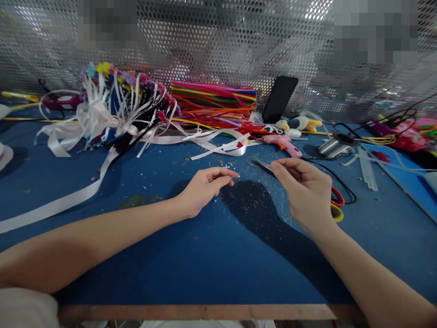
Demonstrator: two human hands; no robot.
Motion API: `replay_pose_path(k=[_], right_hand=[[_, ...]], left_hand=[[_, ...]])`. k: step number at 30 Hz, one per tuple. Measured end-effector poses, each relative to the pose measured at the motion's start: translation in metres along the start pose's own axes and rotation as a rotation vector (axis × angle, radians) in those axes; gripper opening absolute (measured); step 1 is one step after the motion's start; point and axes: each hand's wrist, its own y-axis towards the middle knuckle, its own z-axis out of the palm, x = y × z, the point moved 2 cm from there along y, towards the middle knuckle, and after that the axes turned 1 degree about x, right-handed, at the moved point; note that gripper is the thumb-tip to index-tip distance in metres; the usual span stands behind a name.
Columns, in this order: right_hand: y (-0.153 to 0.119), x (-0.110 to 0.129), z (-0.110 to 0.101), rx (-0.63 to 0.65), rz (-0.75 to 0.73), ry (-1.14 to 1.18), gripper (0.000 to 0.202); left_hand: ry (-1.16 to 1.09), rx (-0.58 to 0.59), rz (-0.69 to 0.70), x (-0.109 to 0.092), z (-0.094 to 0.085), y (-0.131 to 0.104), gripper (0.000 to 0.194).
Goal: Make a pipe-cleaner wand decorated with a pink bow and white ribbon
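Note:
My left hand is over the middle of the blue table, thumb and fingers pinched together. A tiny white speck shows at its fingertips; whether it is a bead or a nail I cannot make out. Just behind these fingertips lies a small scatter of tiny white beads. My right hand is closed, thumb against forefinger, on a thin wire with a loop that points left. Beside the right wrist, red and yellow ring handles are partly hidden.
Behind stand a bundle of colourful pipe cleaners, ribboned flower pieces and a dark phone. A pink glue gun, a wire spool and clear glue sticks lie right. White ribbon trails left.

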Motion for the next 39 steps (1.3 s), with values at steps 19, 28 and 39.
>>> replay_pose_path(k=[19, 28, 39], right_hand=[[0.004, 0.006, -0.006, -0.082, -0.044, -0.158, 0.024], [0.008, 0.005, -0.009, -0.155, -0.074, -0.227, 0.027], [0.013, 0.009, -0.014, -0.191, -0.095, -0.252, 0.028]], left_hand=[[0.129, -0.003, 0.053, 0.004, -0.002, 0.001, 0.027], [0.123, 0.028, 0.042, 0.003, -0.001, -0.001, 0.029], [0.29, 0.119, 0.091, -0.002, 0.002, -0.005, 0.024]])
